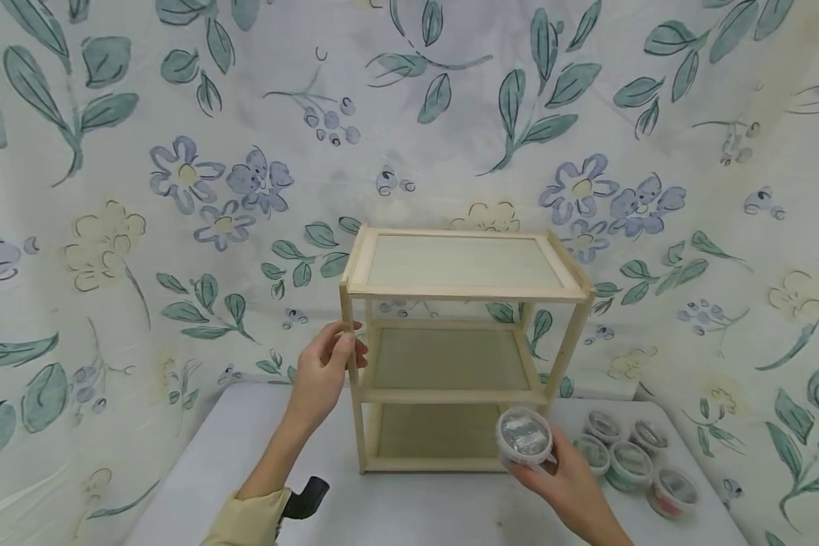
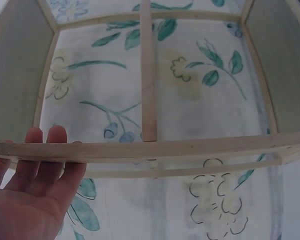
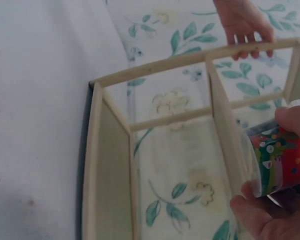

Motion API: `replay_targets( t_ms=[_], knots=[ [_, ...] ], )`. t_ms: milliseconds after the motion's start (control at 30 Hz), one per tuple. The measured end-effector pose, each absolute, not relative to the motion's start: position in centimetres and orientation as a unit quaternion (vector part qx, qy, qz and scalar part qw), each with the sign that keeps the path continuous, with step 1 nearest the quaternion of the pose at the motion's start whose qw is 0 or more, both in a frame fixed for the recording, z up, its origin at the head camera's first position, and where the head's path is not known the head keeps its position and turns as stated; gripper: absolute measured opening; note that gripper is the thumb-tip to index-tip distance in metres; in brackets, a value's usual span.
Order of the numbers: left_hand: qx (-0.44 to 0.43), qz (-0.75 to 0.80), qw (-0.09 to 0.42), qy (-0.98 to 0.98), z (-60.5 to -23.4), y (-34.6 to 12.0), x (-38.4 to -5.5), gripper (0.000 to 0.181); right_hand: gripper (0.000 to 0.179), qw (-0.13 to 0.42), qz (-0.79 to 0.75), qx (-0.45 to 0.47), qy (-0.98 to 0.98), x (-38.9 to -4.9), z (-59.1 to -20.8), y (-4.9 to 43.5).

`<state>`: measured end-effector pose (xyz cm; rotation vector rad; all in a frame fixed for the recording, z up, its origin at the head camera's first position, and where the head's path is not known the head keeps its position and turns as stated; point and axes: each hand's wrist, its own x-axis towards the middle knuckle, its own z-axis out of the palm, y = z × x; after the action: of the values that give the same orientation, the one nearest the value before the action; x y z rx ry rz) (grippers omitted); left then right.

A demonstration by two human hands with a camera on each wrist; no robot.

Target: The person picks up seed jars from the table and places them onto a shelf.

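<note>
A light wooden three-tier shelf (image 1: 460, 262) with greenish panels stands upright on the white table. My left hand (image 1: 324, 371) grips its front left post, below the top tier. In the left wrist view, that hand's fingers (image 2: 47, 175) pass behind the wooden bar and show above it. My right hand (image 1: 576, 485) holds a small round plastic tub (image 1: 524, 436) with a clear lid, in front of the shelf's lower right. The right wrist view shows the red and green cartoon label of the tub (image 3: 277, 162), between thumb and fingers.
Several similar lidded tubs (image 1: 630, 464) stand grouped on the table (image 1: 409, 512), right of the shelf. A leaf-and-flower patterned cloth (image 1: 409, 152) hangs behind and around the sides. A black device (image 1: 305, 498) sits by my left cuff.
</note>
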<state>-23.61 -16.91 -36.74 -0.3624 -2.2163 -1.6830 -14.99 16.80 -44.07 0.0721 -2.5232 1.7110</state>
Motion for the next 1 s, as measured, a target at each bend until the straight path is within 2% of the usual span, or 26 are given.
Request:
replay_targets(
  t_ms=[300,533,667,1000],
  knots=[
    [-0.129,-0.59,0.167,-0.779,-36.6,-16.8,-23.7,0.029,0.069,0.035,0.566,0.092,-0.819,-18.0,-41.7,14.4],
    [-0.132,-0.595,0.161,-0.776,-36.7,-17.0,-23.7,0.03,0.068,0.052,0.575,0.141,-0.804,-21.2,-40.1,12.2],
    [-0.131,-0.597,0.158,-0.776,-36.6,-16.9,-23.7,0.029,0.068,0.071,0.56,0.137,-0.814,-23.3,-39.3,10.8],
    [-0.128,-0.589,0.156,-0.783,-36.5,-17.0,-23.6,0.028,0.07,0.078,0.557,0.143,-0.814,-28.1,-37.1,8.1]
  ],
)
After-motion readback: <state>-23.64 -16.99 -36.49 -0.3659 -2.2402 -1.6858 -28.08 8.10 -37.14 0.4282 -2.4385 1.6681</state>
